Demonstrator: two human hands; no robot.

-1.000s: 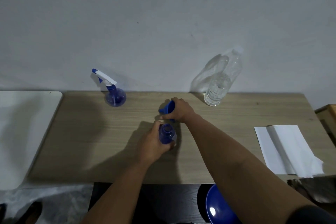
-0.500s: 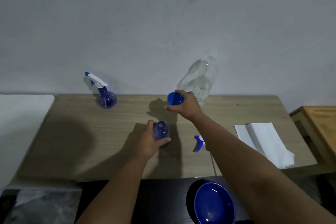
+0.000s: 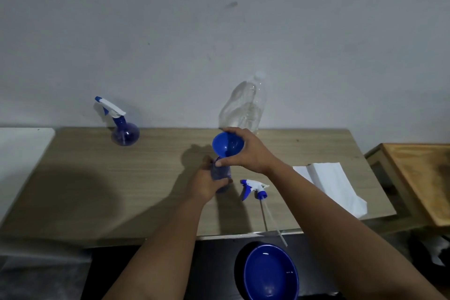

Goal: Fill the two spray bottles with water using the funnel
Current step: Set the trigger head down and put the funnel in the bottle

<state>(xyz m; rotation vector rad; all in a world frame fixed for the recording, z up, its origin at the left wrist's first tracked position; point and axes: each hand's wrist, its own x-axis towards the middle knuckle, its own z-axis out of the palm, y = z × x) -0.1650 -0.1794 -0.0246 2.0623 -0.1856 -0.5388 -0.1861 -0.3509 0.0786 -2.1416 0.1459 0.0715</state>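
Observation:
My left hand [image 3: 203,181] grips a small open blue spray bottle [image 3: 221,173] standing mid-table. Directly above its neck, my right hand [image 3: 246,153] holds a blue funnel [image 3: 227,145] with fingers round the rim and thumb near the spout; the spout's tip is hidden, so whether it is inside the neck is unclear. That bottle's white-and-blue trigger head [image 3: 254,189] with its long tube lies on the table just right of the bottle. A second blue spray bottle [image 3: 125,136], trigger head on, stands at the back left. A clear plastic water bottle [image 3: 246,109] stands by the wall behind my right hand.
The wooden table [image 3: 121,190] runs to the wall. White folded paper [image 3: 331,187] lies at its right end. A blue bowl [image 3: 270,273] sits on a dark surface below the front edge. A white surface [image 3: 19,148] adjoins the left, a wooden piece [image 3: 423,178] the right.
My right hand has brought the funnel back from near the water bottle and lowered it over the open spray bottle. My left hand keeps its grip on the bottle.

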